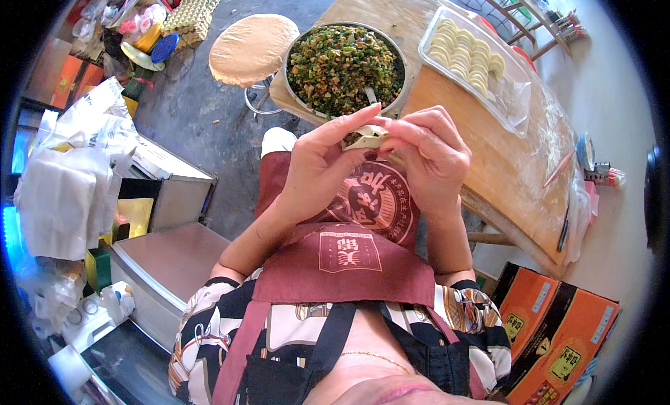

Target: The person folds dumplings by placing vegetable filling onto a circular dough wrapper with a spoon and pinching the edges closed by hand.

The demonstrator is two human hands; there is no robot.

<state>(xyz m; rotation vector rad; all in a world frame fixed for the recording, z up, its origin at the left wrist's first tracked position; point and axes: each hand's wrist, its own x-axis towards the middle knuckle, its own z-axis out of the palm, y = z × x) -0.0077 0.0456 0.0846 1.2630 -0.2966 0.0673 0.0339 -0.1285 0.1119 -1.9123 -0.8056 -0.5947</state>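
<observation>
Between both hands, above my lap and close to the table edge, is a folded dumpling wrapper (pixel 366 139) with dark filling showing at its left opening. My left hand (pixel 328 161) supports it with thumb and fingers. The fingers of my right hand (pixel 432 151) pinch its right end. Just beyond stands a round metal bowl (pixel 287 85) heaped with chopped green and brown filling (pixel 345 64); a light-coloured utensil handle (pixel 371 95) sticks out of it. Rows of pale dumplings (pixel 460 54) lie in a clear plastic tray (pixel 426 41) to the right.
The wooden table (pixel 471 127) carries flour, a rolling pin (pixel 559 168) and a dark pen-like tool (pixel 563 235). A covered round stool (pixel 251 49) stands left of the bowl. Orange cartons (pixel 565 342) sit at lower right; plastic bags (pixel 57 201) and a cabinet (pixel 172 258) crowd the left.
</observation>
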